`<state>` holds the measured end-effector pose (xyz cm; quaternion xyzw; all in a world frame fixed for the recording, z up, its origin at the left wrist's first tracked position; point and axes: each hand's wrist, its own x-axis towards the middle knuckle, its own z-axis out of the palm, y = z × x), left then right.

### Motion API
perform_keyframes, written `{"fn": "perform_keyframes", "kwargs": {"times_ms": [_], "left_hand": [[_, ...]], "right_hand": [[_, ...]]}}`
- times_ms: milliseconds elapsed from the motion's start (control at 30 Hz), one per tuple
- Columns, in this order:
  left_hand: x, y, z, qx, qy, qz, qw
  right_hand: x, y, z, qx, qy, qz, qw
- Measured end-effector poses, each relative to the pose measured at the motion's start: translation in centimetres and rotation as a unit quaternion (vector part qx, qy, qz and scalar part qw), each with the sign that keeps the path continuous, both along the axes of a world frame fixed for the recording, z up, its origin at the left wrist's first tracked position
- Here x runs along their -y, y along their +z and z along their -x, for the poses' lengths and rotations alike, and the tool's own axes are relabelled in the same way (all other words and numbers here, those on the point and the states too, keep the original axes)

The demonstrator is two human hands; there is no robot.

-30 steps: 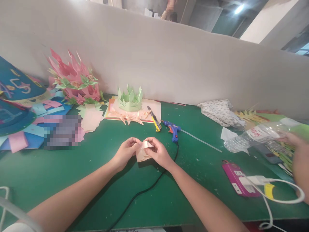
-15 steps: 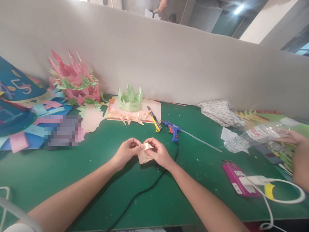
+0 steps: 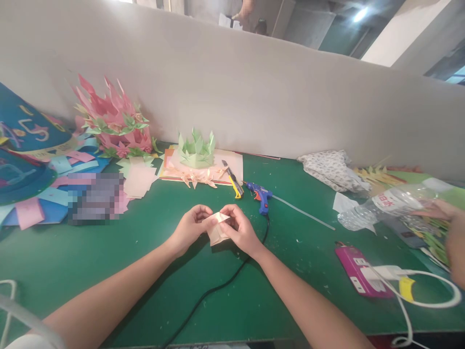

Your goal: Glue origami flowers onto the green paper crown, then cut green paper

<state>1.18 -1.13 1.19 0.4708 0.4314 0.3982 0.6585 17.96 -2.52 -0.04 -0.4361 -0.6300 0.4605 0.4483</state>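
Hands [image 3: 241, 230] near glue gun [image 3: 262, 195], cutter [image 3: 232, 179]

blue hats [image 3: 10, 109] stand at far left, beside a pink crown [image 3: 118, 118] near the grey wall [image 3: 261, 92]. a patterned cloth [image 3: 327, 169] lies crumpled at the wall's foot; nearer, a clear bottle [image 3: 385, 206] slants behind a purple power strip [image 3: 348, 264] holding a white plug [image 3: 379, 273].

Just left of the glue gun [image 3: 264, 203], a utility knife [image 3: 231, 179] is blocking you; a glue stick [image 3: 303, 212] is stretching to its right, its cord [image 3: 205, 294] is trailing nearer you; farther left, open worktop [image 3: 158, 208] is leaving your hands [image 3: 189, 228] passage.
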Motion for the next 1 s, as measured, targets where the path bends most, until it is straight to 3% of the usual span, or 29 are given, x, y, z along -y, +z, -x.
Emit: {"fn": "perform_keyframes", "kwargs": {"times_ms": [433,733,1000], "left_hand": [[0.17,-0.05,-0.25,-0.063,-0.038,-0.056,0.996],[0.35,-0.31,-0.32,-0.065,-0.032,-0.057,0.996],[0.32,-0.09,-0.21,-0.066,-0.030,-0.090,0.993]], "right_hand": [[0.11,0.23,0.13,0.030,-0.022,-0.030,0.999],[0.32,0.48,0.23,0.083,-0.053,-0.090,0.991],[0.38,0.51,0.11,0.092,-0.068,-0.094,0.989]]}}
